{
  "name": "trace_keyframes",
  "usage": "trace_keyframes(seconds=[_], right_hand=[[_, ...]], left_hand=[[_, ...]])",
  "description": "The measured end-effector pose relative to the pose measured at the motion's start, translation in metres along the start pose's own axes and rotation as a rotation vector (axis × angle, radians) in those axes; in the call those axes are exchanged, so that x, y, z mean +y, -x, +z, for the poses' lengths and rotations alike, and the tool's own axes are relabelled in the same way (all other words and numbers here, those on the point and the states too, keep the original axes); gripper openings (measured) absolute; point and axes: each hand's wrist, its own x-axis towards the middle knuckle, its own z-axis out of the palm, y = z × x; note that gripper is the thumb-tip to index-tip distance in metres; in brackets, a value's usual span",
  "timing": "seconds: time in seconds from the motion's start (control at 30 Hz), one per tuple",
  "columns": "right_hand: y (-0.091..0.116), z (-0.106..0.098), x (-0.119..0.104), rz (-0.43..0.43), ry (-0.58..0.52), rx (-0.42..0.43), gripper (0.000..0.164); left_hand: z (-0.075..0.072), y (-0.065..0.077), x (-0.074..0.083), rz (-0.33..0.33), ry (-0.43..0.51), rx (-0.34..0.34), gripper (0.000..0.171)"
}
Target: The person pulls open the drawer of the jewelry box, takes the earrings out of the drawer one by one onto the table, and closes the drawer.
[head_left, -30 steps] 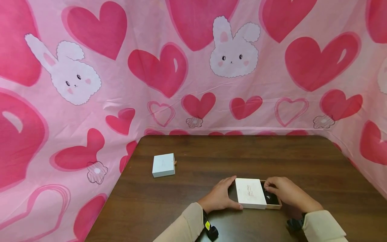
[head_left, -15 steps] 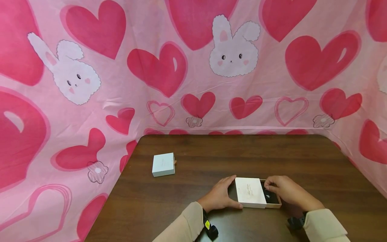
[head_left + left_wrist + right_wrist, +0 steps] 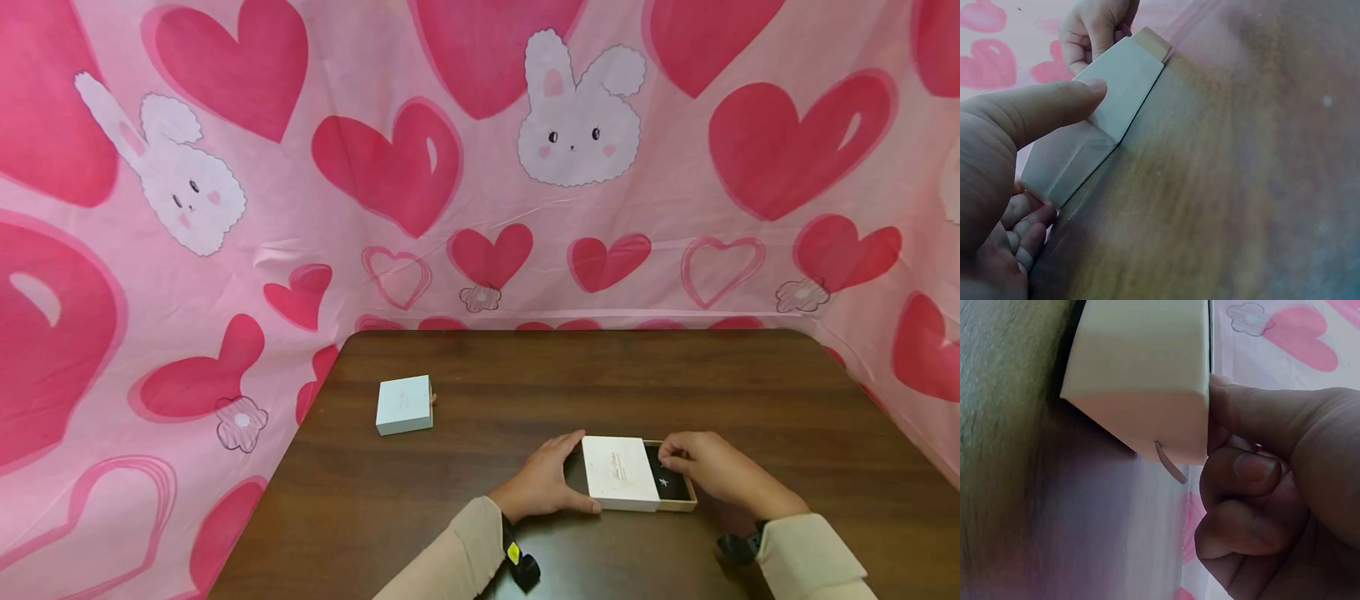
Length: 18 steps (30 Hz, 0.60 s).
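Note:
A white drawer-style gift box (image 3: 619, 472) with small lettering lies on the table, its tray (image 3: 678, 505) slid partly out to the right. Inside the tray sits a black insert (image 3: 670, 492) bearing a small silver star-shaped piece. My left hand (image 3: 542, 483) grips the sleeve's left end, thumb along the near side and fingers at the far side. Over the tray, my right hand (image 3: 712, 468) has curled fingers, with thumb and index fingertips on the insert near its far side. Whether they pinch something is hidden. A ribbon pull (image 3: 1170, 464) hangs from the tray's end.
A second, shut white box (image 3: 404, 405) with a small tan tab stands at the far left of the brown wooden table (image 3: 570, 375). A pink cloth (image 3: 487, 200) with hearts and rabbits hangs behind the table and along its sides.
My right hand has shifted slightly to the right over the tray, and the silver star shows more clearly. The left hand keeps its hold; the box stays in place.

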Motion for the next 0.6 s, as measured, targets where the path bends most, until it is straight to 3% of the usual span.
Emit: trace_keyframes(seconds=[0.6], right_hand=[[0.0059, -0.0041, 0.0055, 0.026, -0.013, 0.049, 0.006]], left_hand=[[0.0015, -0.0003, -0.0009, 0.002, -0.008, 0.007, 0.108]])
